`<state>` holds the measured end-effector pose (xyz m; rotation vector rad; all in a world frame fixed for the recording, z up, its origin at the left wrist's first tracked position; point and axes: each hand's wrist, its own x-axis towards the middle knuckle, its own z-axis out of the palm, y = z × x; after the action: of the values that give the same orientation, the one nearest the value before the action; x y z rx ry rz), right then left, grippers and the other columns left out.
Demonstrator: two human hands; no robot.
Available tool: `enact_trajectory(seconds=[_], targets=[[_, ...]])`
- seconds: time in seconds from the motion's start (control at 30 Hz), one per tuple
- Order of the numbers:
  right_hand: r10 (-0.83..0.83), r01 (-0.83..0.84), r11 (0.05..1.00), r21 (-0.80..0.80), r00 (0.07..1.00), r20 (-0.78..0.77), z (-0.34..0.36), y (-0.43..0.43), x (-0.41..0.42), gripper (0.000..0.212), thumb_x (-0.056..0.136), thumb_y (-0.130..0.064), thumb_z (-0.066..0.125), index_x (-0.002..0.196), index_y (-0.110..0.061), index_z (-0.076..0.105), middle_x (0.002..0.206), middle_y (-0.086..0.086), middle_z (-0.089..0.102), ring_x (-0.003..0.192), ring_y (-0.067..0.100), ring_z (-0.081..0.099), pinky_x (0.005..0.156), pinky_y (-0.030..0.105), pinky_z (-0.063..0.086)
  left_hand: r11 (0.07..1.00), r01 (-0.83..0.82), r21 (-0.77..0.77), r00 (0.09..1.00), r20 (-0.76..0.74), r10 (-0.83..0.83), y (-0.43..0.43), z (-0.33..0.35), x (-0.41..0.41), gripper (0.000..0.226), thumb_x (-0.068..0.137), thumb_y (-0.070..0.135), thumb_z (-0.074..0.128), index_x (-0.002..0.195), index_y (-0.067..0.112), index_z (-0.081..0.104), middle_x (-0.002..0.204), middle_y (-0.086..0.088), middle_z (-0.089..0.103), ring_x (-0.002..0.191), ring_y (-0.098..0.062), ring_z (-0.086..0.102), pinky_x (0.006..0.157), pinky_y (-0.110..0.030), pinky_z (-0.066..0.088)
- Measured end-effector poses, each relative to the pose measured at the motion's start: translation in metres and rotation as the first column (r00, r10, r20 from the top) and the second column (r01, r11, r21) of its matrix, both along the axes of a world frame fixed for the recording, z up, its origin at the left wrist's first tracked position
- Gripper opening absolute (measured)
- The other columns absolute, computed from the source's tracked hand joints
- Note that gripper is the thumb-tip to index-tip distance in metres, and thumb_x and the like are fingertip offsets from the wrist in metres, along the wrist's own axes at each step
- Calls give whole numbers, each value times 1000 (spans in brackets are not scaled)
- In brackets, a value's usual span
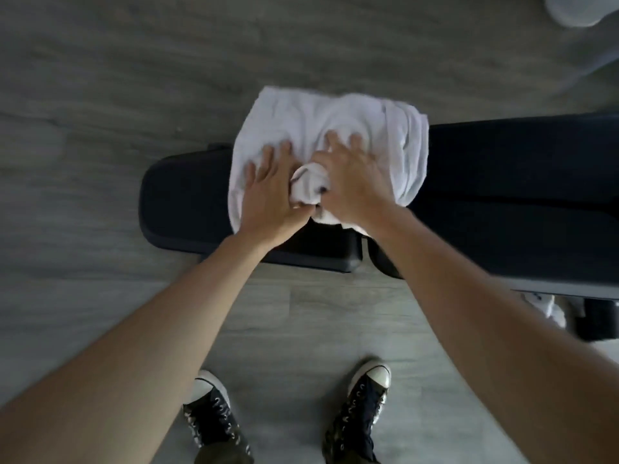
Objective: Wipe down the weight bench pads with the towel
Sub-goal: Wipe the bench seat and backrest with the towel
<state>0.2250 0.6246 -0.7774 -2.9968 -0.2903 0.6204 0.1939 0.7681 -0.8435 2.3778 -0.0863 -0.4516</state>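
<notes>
A white towel (335,128) lies rumpled across the black weight bench, over the gap between the short seat pad (181,202) on the left and the long back pad (516,182) on the right. My left hand (271,192) presses flat on the towel's left half, fingers spread. My right hand (355,175) presses on the towel's middle, fingers spread, with a bunched fold of cloth between the two hands. The far edge of the towel hangs past the bench.
Grey wood-look floor (100,78) surrounds the bench. My two black sneakers (365,413) stand close to the bench's near side. A black bench foot (599,319) and something white sit under the back pad at right. A pale blurred object (576,8) is at the top right corner.
</notes>
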Motion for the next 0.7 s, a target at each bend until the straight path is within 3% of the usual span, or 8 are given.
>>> enact_trajectory(seconds=[0.13, 0.2, 0.23, 0.3, 0.4, 0.53, 0.63, 0.7], targets=[[62, -62, 998, 13, 997, 54, 3, -2, -90, 66, 75, -30, 74, 135, -26, 49, 155, 7, 29, 141, 43, 22, 106, 56, 37, 1000, 0, -30, 1000, 31, 0, 2, 9, -90, 73, 85, 51, 65, 148, 19, 50, 175, -5, 24, 164, -31, 13, 130, -57, 13], [44, -37, 986, 160, 998, -38, 24, -3, -126, 62, 77, -19, 69, 136, -24, 49, 154, 8, 33, 139, 40, 29, 106, 54, 38, 990, 3, -138, 997, -78, -14, 7, 34, -125, 65, 78, 59, 62, 136, 29, 57, 166, -2, 43, 156, -30, 35, 122, -56, 34], [19, 6, 968, 253, 995, -95, 36, -6, -136, 57, 77, -13, 67, 132, -22, 54, 152, 9, 38, 134, 38, 39, 102, 51, 43, 978, -25, -207, 992, -126, -2, 7, 50, -131, 54, 76, 59, 66, 125, 38, 58, 149, 5, 60, 139, -24, 55, 106, -51, 51], [17, 15, 934, 358, 996, -85, 69, -18, -131, 48, 76, -7, 67, 123, -19, 62, 140, 7, 52, 115, 31, 57, 88, 43, 52, 945, -80, -317, 986, -167, 27, -1, 85, -121, 37, 74, 49, 77, 104, 43, 57, 104, 14, 71, 93, -8, 70, 70, -38, 60], [-38, -43, 929, 368, 977, 209, 128, -53, -71, 41, 70, -16, 74, 110, -19, 69, 113, 5, 68, 94, 31, 67, 76, 39, 51, 910, -121, -397, 992, -68, 102, -41, 138, -58, 34, 75, 41, 81, 100, 38, 58, 87, 13, 74, 75, -3, 72, 56, -24, 58], [-31, -78, 957, 278, 929, 368, 176, -114, 30, 51, 64, -25, 58, 114, -28, 67, 114, 2, 71, 101, 35, 66, 83, 46, 53, 880, -57, -472, 990, 86, 110, -104, 170, 56, 47, 72, 36, 83, 108, 20, 57, 99, 4, 74, 88, -7, 73, 69, -32, 62], [26, -36, 998, 57, 985, 168, 148, -158, 75, 56, 74, -34, 60, 130, -34, 54, 107, -4, 68, 112, 32, 59, 106, 54, 35, 917, 45, -395, 996, -50, -71, -143, 136, 102, 66, 72, 35, 84, 130, 21, 56, 124, -1, 71, 113, -15, 69, 93, -35, 60], [-34, 32, 999, -34, 996, -80, 104, -180, 67, 51, 82, -33, 65, 131, -24, 53, 115, 3, 67, 110, 30, 59, 100, 44, 41, 970, 146, -193, 963, -197, -184, -171, 92, 91, 88, 82, 41, 80, 157, 20, 39, 160, -4, 48, 150, -26, 43, 118, -40, 41]])
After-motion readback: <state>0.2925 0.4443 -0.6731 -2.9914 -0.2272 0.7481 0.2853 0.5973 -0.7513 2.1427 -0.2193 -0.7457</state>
